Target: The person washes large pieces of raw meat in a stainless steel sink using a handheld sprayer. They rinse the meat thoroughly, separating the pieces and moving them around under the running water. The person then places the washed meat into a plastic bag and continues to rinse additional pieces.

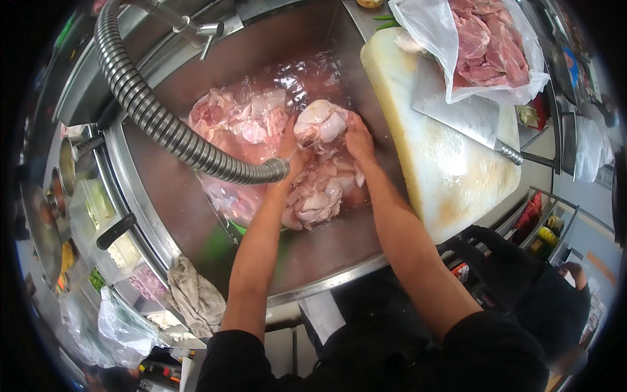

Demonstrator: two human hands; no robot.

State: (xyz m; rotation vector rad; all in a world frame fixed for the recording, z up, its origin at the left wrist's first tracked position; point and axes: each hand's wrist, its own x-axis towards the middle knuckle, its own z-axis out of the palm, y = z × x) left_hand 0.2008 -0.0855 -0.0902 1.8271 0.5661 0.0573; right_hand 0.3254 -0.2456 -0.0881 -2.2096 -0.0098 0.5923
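Raw chicken pieces (250,115) lie in reddish water inside a stainless steel sink (161,181). Between my hands is one pale, skin-on raw chicken piece (323,120), raised at the water's surface. My right hand (359,137) grips its right side. My left hand (295,152) is at its left, with fingers against the piece and partly hidden by the flexible metal faucet hose (196,152). More chicken (318,201) lies just below my hands, near the sink's front. A green rim (237,227) shows under the meat at the lower left.
Right of the sink, a thick cutting board (441,186) bears a cleaver (455,110) and a plastic bag of raw meat (490,44). A cloth (193,294) hangs at the sink's left corner, near containers of cut vegetables (125,252). Another person (548,289) is at the lower right.
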